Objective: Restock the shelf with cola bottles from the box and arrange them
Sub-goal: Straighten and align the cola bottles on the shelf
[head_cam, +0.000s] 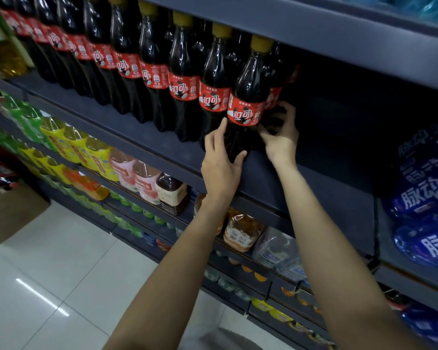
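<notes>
A row of dark cola bottles with red labels and yellow caps stands along the dark shelf (pixel 147 137). The rightmost front cola bottle (pixel 248 97) stands at the shelf's front edge. My left hand (pixel 221 168) presses against its lower left side, thumb under its base. My right hand (pixel 281 137) grips its lower right side, fingers curled behind it. Another cola bottle (pixel 276 79) stands right behind it, partly hidden. The box is not in view.
To the right of the held bottle the shelf is dark and bare. Blue packs of bottles (pixel 425 195) sit at the far right. Lower shelves hold yellow, pink and brown drink bottles (pixel 142 178). A cardboard box (pixel 10 210) stands on the white tiled floor at left.
</notes>
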Available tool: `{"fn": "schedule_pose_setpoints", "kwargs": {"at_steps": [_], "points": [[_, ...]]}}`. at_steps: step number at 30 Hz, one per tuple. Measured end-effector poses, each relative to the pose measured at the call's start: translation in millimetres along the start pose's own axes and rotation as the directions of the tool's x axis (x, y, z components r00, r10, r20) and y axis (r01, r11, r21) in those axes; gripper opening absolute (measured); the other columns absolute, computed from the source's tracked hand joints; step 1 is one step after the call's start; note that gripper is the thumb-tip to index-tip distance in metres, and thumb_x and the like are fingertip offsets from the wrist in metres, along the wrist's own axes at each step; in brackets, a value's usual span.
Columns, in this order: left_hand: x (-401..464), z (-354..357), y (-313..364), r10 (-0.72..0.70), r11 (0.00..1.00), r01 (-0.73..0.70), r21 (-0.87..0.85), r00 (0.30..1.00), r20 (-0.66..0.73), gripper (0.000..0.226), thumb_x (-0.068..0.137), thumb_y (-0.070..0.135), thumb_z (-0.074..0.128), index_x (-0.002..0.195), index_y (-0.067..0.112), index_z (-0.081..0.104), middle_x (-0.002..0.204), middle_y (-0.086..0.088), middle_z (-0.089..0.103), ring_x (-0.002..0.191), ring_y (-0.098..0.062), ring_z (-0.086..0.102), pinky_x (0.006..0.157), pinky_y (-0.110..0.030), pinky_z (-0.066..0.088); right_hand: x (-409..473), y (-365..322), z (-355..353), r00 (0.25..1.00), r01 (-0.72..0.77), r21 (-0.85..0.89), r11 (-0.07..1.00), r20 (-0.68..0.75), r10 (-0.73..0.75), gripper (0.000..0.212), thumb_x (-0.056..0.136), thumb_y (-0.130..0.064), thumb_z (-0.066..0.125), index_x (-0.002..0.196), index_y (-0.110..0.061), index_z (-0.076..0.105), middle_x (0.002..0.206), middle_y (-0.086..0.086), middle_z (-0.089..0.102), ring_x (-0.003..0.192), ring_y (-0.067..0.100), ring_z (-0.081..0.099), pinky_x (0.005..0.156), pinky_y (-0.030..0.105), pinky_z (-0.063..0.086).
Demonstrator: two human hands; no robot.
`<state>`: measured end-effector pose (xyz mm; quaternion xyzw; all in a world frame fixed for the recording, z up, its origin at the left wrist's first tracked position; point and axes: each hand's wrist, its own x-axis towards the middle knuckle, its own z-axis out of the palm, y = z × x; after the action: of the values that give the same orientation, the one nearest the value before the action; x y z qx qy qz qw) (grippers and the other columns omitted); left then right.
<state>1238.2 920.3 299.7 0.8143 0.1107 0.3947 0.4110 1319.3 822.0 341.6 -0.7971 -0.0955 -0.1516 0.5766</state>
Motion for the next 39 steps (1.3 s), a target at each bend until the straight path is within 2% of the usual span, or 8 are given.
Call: {"fn": "schedule_pose_setpoints", "kwargs": {"at_steps": [9, 13, 15, 23, 26, 29, 34, 39], "points": [[0, 2, 0, 0.03, 0.999, -0.03, 0.014, 0.999, 0.012, 0.077, 0.081, 0.016, 0.074, 0.146, 0.012, 0.032, 0.121, -0.01, 0.053, 0.1, -0.022, 0.058, 0.078, -0.023, 0.045, -1, 1, -6, 0.996, -0.039, 0.028, 0.999, 0.086, 0.037, 0.05, 0.088, -0.014, 0.063, 0.132, -0.023, 0.043, 0.111, -0.008, 0.059, 0.106, 0.01, 0.059, 0.089, 0.041, 0.054], [2, 6, 3, -0.002, 1.0, 0.002, -0.003, 1.0, 0.018, 0.077, 0.081, 0.016, 0.073, 0.146, 0.013, 0.031, 0.124, -0.009, 0.051, 0.111, -0.02, 0.055, 0.085, -0.024, 0.043, -10, -2, -6, 0.99, -0.056, 0.037, 0.998, 0.134, 0.051, 0.053, 0.096, -0.015, 0.051, 0.145, -0.022, 0.032, 0.135, 0.001, 0.051, 0.124, 0.013, 0.048, 0.097, 0.02, 0.039], [3, 8, 3, -0.011, 1.0, 0.012, -0.013, 1.0, 0.018, 0.077, 0.082, 0.016, 0.073, 0.146, 0.013, 0.031, 0.125, -0.009, 0.049, 0.114, -0.02, 0.053, 0.089, -0.026, 0.044, -15, -5, -6, 0.986, -0.054, 0.027, 0.998, 0.162, 0.049, 0.056, 0.097, -0.018, 0.05, 0.147, -0.025, 0.026, 0.145, 0.0, 0.043, 0.131, 0.013, 0.041, 0.1, 0.019, 0.033], [8, -12, -3, -0.009, 1.0, 0.01, -0.028, 0.999, 0.048, 0.067, 0.079, 0.016, 0.075, 0.138, 0.014, 0.042, 0.122, -0.003, 0.053, 0.112, -0.013, 0.05, 0.092, -0.035, 0.05, -35, -18, -1, 0.992, 0.017, 0.042, 0.999, 0.124, -0.022, 0.062, 0.091, -0.014, 0.055, 0.147, -0.017, 0.027, 0.15, 0.003, 0.036, 0.138, 0.015, 0.032, 0.114, 0.03, 0.027], [16, -38, -13, 0.071, 0.997, -0.07, 0.018, 0.995, -0.063, 0.058, 0.083, 0.016, 0.068, 0.136, 0.01, 0.044, 0.125, -0.007, 0.052, 0.113, -0.018, 0.047, 0.095, -0.028, 0.044, -49, -24, 8, 0.992, 0.056, 0.005, 0.998, 0.117, -0.056, 0.077, 0.085, -0.009, 0.062, 0.148, -0.016, 0.019, 0.152, 0.006, 0.026, 0.137, 0.009, 0.024, 0.112, 0.024, 0.024], [37, -59, -34, 0.08, 0.995, -0.069, 0.076, 0.985, -0.153, 0.077, 0.083, 0.029, 0.068, 0.145, 0.003, 0.03, 0.145, -0.02, 0.033, 0.132, -0.032, 0.032, 0.109, -0.039, 0.031, -62, -29, 28, 0.995, 0.034, -0.074, 0.997, 0.097, -0.027, 0.096, 0.082, -0.017, 0.071, 0.15, -0.021, 0.004, 0.154, 0.013, 0.014, 0.14, 0.016, 0.02, 0.109, 0.028, 0.024], [80, -68, -73, 0.031, 0.992, -0.038, 0.121, 0.998, 0.057, 0.121, 0.071, 0.067, 0.065, 0.147, -0.007, 0.006, 0.154, -0.032, -0.001, 0.142, -0.048, -0.003, 0.113, -0.059, 0.007, -68, -31, 63, 0.998, -0.018, -0.101, 0.995, -0.055, 0.013, 0.105, 0.085, -0.016, 0.069, 0.149, -0.02, -0.014, 0.158, 0.013, 0.002, 0.145, 0.026, 0.01, 0.108, 0.029, 0.016], [90, -60, -86, 0.067, 0.998, -0.063, -0.025, 0.974, 0.215, 0.122, 0.073, 0.062, 0.067, 0.147, -0.004, -0.003, 0.154, -0.029, -0.012, 0.143, -0.045, -0.009, 0.114, -0.061, 0.009, -65, -30, 79, 0.983, -0.072, -0.157, 0.985, -0.178, 0.044, 0.095, 0.091, -0.007, 0.058, 0.148, -0.022, -0.017, 0.16, 0.006, 0.007, 0.145, 0.022, 0.015, 0.113, 0.033, 0.021]]}}
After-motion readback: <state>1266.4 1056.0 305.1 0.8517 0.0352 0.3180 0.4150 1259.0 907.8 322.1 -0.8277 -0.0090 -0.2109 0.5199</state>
